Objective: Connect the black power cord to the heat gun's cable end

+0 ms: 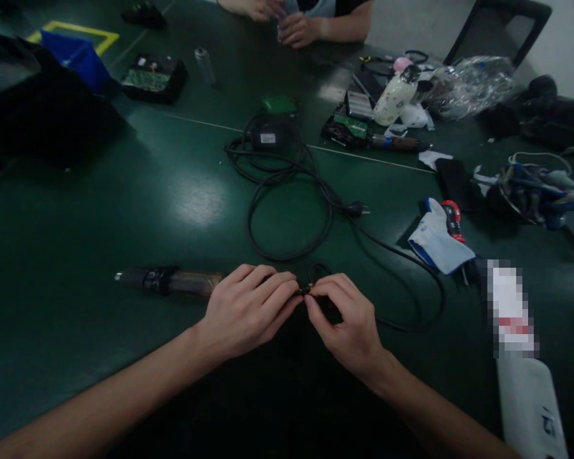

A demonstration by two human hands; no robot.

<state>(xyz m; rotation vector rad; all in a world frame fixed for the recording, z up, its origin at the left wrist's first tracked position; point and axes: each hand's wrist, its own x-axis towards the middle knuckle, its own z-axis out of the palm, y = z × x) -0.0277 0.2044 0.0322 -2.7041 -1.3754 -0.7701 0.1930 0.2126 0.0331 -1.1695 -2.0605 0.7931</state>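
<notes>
A long dark tool with a brownish handle (172, 281) lies on the green table, its metal tip pointing left. My left hand (249, 309) is closed over the handle's right end. My right hand (347, 319) pinches the black cord (316, 271) where it joins the handle; the fingertips of both hands almost touch there. The cord runs right in a loop, then back up to a plug (356, 208) in the middle of the table.
A black power adapter (268, 136) with coiled cable lies beyond. Circuit boards (351, 124), a second tool (397, 143), a white bottle (395, 95), a glove (437, 241) and cables crowd the right. A black box (154, 76) stands far left. Another person's hands (287, 22) work opposite.
</notes>
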